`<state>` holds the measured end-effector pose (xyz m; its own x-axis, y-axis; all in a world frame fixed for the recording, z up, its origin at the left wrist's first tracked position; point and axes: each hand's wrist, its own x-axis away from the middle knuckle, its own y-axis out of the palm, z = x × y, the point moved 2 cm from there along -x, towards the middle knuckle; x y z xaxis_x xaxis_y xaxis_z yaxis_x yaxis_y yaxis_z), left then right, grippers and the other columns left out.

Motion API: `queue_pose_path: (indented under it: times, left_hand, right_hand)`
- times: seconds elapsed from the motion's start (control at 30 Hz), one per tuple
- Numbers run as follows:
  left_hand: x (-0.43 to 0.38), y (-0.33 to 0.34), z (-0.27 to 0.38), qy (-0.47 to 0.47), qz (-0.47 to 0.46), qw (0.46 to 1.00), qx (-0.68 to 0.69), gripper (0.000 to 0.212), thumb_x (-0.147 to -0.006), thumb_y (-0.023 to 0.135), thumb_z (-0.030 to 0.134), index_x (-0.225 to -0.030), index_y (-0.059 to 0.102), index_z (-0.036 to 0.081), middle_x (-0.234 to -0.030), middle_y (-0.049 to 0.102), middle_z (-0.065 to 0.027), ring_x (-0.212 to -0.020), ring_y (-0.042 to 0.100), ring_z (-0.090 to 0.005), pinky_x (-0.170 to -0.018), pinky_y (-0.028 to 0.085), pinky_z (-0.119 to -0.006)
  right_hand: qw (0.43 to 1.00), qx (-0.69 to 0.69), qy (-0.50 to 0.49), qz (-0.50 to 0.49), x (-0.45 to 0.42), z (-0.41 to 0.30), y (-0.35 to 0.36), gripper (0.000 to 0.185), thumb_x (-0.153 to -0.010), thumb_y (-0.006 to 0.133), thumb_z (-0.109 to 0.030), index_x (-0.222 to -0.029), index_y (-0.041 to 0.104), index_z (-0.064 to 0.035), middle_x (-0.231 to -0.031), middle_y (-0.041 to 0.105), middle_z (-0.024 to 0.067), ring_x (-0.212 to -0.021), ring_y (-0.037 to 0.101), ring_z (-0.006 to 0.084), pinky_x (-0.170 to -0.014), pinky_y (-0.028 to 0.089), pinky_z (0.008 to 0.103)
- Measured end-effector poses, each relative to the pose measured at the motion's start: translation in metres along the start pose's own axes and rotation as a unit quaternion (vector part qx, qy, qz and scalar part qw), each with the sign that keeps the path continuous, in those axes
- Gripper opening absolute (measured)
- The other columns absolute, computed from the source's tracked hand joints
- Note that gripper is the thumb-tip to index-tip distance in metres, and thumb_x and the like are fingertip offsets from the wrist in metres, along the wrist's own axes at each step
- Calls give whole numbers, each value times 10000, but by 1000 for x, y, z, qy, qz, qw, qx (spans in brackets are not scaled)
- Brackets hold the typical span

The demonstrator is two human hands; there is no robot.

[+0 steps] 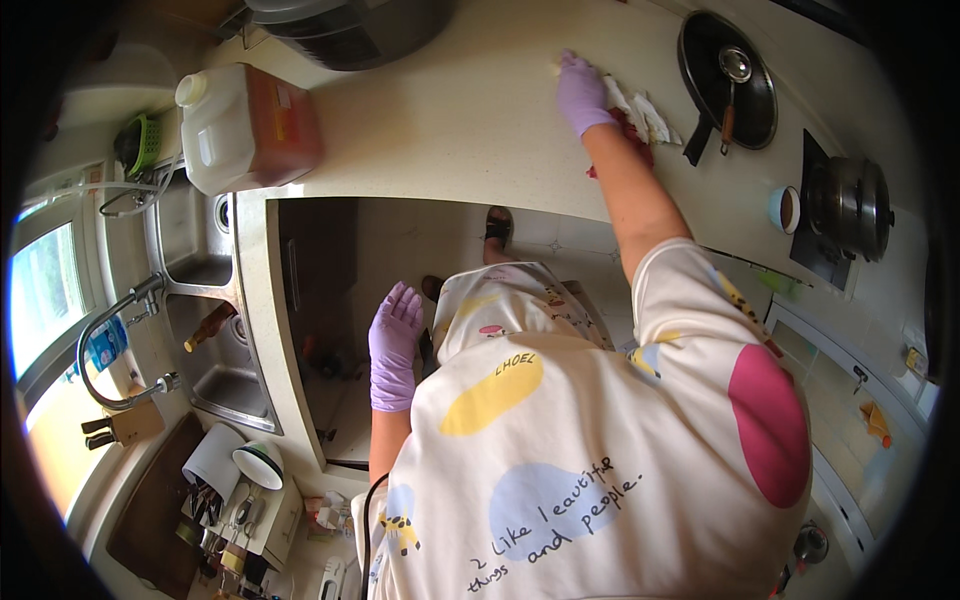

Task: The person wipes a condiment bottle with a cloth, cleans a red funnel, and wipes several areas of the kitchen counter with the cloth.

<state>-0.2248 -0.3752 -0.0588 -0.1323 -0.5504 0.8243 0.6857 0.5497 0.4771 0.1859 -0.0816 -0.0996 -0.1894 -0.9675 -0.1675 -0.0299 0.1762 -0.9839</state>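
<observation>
My right hand [583,94], in a lilac glove, reaches out over the pale countertop [450,112] with its palm down. A small yellowish bit shows by its fingertips; the hand covers what may lie under it. Right beside that wrist are crumpled white tissue or cloth [643,116] and a dark red cloth [634,139], partly hidden by the forearm. My left hand [395,337], gloved the same way, hangs in front of the open cabinet space below the counter. Its fingers are loosely extended and hold nothing.
A large plastic jug [251,127] of reddish liquid stands at the counter's left, near a dark appliance [352,30]. To the right are a wok [697,82] with a ladle [733,67], a light-blue cup [784,208] and a steel pot [855,210]. A bottle [210,326] lies in the double sink [225,390].
</observation>
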Motion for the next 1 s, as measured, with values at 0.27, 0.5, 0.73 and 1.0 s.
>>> queue_pose_path:
  times: [0.27,0.5,0.73,1.0]
  left_hand:
    - [28,-36,-20,17,60,998,7,423,-930,369,244,-1285,413,19,-1257,473,-122,-1135,467,-222,-956,377,-336]
    - [40,-42,-11,32,49,998,20,427,-933,358,255,-1291,413,30,-1270,470,-110,-1155,455,-221,-973,348,-340]
    - [54,-61,-14,24,80,996,11,415,-921,381,248,-1271,434,33,-1242,486,-104,-1132,464,-219,-962,360,-331]
    - [67,-88,-33,-21,100,994,46,433,-932,356,253,-1300,401,29,-1282,460,-122,-1167,444,-235,-975,354,-344]
  right_hand:
    - [984,108,-134,-48,-18,-128,26,373,-776,483,-147,-1140,501,-66,-1001,582,117,-886,564,242,-752,451,331]
    - [974,-32,-193,-113,22,-268,11,346,-794,490,-172,-1119,544,-65,-1124,532,83,-1001,496,256,-752,465,390]
    - [967,-129,-215,-44,8,-345,26,367,-861,384,-137,-1206,479,-58,-1210,499,94,-1090,482,266,-893,409,378]
    - [945,-261,-171,-96,-37,-369,48,324,-873,376,-152,-1126,533,-23,-1102,594,134,-970,595,288,-816,482,381]
